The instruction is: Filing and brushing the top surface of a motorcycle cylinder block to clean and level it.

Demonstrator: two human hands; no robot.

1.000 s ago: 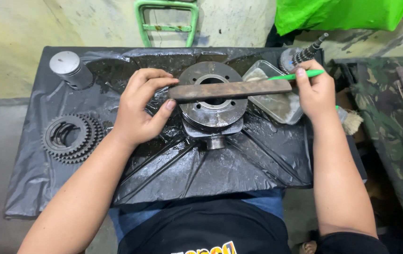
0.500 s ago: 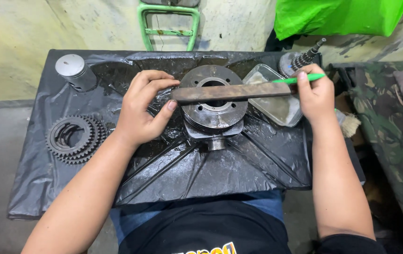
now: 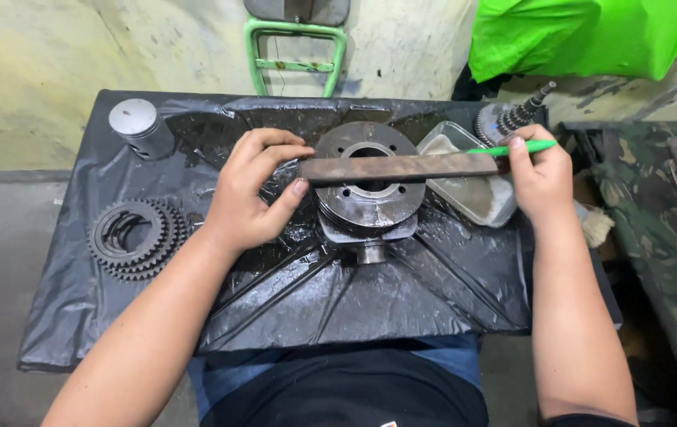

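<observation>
The left hand [image 3: 255, 190] presses its fingertips on the near end of a flat, rusty metal file [image 3: 397, 167], thumb tucked under the bar's edge. The right hand [image 3: 540, 178] is closed around the file's green handle [image 3: 512, 148] at the opposite end. The two hands are well apart, one at each end of the tool. The file lies flat and roughly level across the top face of a round metal cylinder part [image 3: 366, 186], spanning its central bore. That part stands upright near the middle of the counter [image 3: 69, 316], which is covered with wet, creased black plastic sheeting [image 3: 370, 300]. Just beyond the cylinder part, under the file's handle end, sits a clear rectangular container [image 3: 473, 194] holding greyish liquid. A geared shaft [image 3: 516, 117] rests at the far right corner. A grey piston [image 3: 142, 128] stands upright at the far left corner. A stack of toothed gear rings [image 3: 137, 237] lies at the left edge, well apart from the left hand. A green metal frame [image 3: 295, 55] leans on the wall behind.
</observation>
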